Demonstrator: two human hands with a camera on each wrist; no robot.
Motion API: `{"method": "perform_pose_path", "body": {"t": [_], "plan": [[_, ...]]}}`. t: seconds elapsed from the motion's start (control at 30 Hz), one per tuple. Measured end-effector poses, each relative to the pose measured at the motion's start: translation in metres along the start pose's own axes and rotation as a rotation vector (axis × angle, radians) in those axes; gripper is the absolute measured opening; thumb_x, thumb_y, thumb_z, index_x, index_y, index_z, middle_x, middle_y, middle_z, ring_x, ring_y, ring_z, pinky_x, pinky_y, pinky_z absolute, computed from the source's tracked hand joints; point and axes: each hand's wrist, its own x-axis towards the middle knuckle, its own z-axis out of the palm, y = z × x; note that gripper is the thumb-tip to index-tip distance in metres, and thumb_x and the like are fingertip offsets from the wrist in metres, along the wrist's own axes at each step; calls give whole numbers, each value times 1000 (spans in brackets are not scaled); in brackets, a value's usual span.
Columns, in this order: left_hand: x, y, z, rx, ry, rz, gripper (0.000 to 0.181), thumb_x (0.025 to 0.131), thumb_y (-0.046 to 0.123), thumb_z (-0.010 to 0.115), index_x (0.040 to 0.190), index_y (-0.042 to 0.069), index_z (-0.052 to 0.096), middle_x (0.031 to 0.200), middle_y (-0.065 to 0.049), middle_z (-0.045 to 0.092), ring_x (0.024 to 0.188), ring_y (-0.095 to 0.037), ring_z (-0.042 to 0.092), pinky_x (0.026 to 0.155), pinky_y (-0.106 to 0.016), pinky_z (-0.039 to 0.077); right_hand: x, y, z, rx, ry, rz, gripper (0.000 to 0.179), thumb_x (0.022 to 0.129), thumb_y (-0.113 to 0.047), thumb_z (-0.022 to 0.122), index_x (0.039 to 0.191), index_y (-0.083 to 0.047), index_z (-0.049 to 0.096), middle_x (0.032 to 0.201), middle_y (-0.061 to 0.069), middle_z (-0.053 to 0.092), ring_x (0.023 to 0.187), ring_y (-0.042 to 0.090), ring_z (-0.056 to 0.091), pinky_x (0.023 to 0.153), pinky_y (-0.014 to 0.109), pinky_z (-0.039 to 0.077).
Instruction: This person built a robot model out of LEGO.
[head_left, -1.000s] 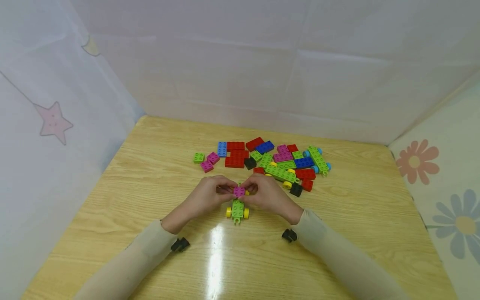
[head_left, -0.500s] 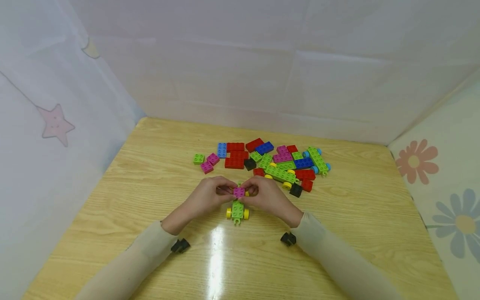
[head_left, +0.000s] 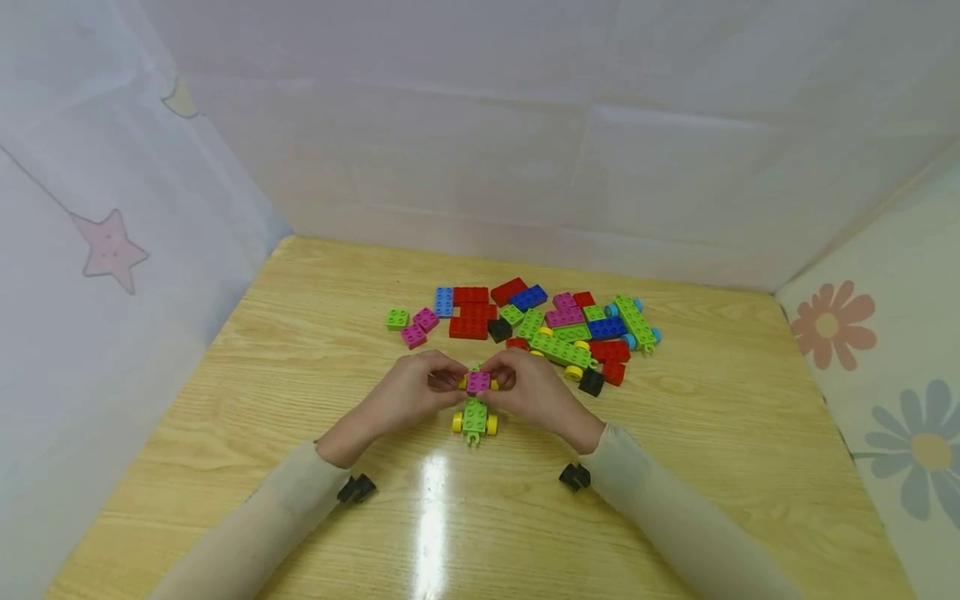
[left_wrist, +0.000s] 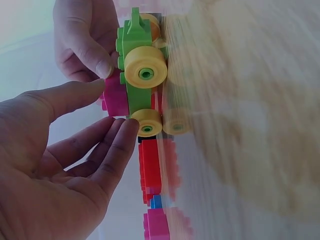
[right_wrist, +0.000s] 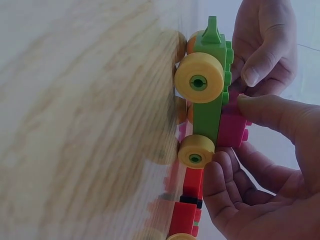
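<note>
A pink brick (head_left: 478,382) sits on the studs of a green wheeled base (head_left: 475,417) with yellow wheels, near the middle of the table. My right hand (head_left: 536,392) pinches the brick; in the right wrist view its thumb lies against the pink side (right_wrist: 232,122), with the fingers near a wheel. My left hand (head_left: 416,387) surrounds the brick's left side, fingers loosely bent and slightly apart from it in the head view. The left wrist view shows the left thumb (left_wrist: 82,95) near the brick's edge and the fingertips beside a wheel.
Behind the hands lie several loose bricks: red (head_left: 472,321), blue (head_left: 528,297), pink (head_left: 414,336) and black (head_left: 592,382). Another green base (head_left: 561,348) has yellow wheels, and one at the right (head_left: 633,323) has blue wheels. Cloth walls (head_left: 480,167) border the wooden table (head_left: 720,400).
My left fingertips have drawn slightly left from the pink brick, baring a yellow wheel between them and it. The right hand stays at the brick, and the base is nearly where it was.
</note>
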Motion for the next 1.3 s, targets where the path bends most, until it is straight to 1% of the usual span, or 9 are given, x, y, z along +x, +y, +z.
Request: {"method": "perform_pose_path", "body": {"t": [0.27, 0.37, 0.5, 0.6, 0.77, 0.9, 1.0, 1.17, 1.3], "plan": [[-3, -1, 0, 33, -9, -33, 32, 98, 22, 88, 124, 3, 81, 112, -6, 82, 99, -14, 77, 91, -33, 68, -6, 0, -9, 32, 6, 11, 41, 99, -29, 89, 135, -13, 77, 126, 4, 76, 109, 18, 69, 104, 43, 63], [-4, -2, 0, 34, -42, -50, 30, 97, 24, 89, 120, 6, 82, 107, -1, 82, 96, -12, 75, 90, -33, 66, -9, 3, -16, 46, 21, 21, 43, 100, -27, 87, 138, -10, 75, 131, 7, 76, 112, 21, 69, 107, 47, 62], [-6, -4, -1, 38, -104, -70, 33, 96, 29, 91, 120, 9, 82, 106, 2, 81, 95, -9, 74, 90, -32, 65, -10, 8, -28, 51, 48, 35, 41, 103, -26, 84, 139, -9, 75, 133, 10, 75, 116, 24, 69, 109, 50, 60], [-7, -7, -1, 40, -136, -63, 35, 96, 30, 91, 121, 7, 82, 108, 1, 81, 96, -9, 74, 91, -32, 65, -11, 14, -38, 59, 69, 54, 41, 103, -28, 83, 138, -9, 75, 133, 11, 76, 118, 26, 69, 109, 51, 61], [-9, -9, -1, 27, -163, -36, 33, 97, 26, 90, 121, 5, 82, 109, -3, 82, 97, -10, 75, 90, -28, 65, -11, 20, -56, 58, 105, 76, 44, 103, -30, 84, 141, -9, 74, 133, 13, 77, 117, 28, 71, 107, 51, 61], [-10, -10, -1, 28, -182, -23, 31, 97, 23, 90, 120, 5, 82, 111, -5, 83, 96, -9, 75, 88, -24, 64, -6, 25, -68, 36, 140, 75, 44, 104, -28, 83, 141, -6, 74, 132, 15, 77, 116, 29, 72, 107, 53, 61], [-10, -9, -2, 31, -199, -21, 30, 97, 22, 90, 120, 5, 82, 112, -5, 83, 96, -9, 75, 88, -24, 64, 0, 30, -74, 13, 157, 74, 44, 104, -27, 82, 141, -5, 73, 133, 15, 77, 118, 31, 72, 108, 54, 60], [-9, -9, -2, 32, -223, -12, 28, 96, 20, 91, 119, 6, 81, 113, -5, 83, 96, -8, 74, 88, -24, 64, 7, 32, -82, -10, 150, 71, 45, 106, -28, 80, 144, -6, 71, 139, 15, 76, 124, 34, 71, 111, 57, 58], [-9, -9, -2, 29, -242, -9, 28, 95, 19, 91, 119, 8, 82, 114, -4, 82, 96, -8, 73, 88, -23, 63, 13, 34, -84, 3, 135, 83, 48, 106, -28, 79, 148, -7, 69, 145, 15, 74, 130, 35, 70, 114, 58, 57]]}}
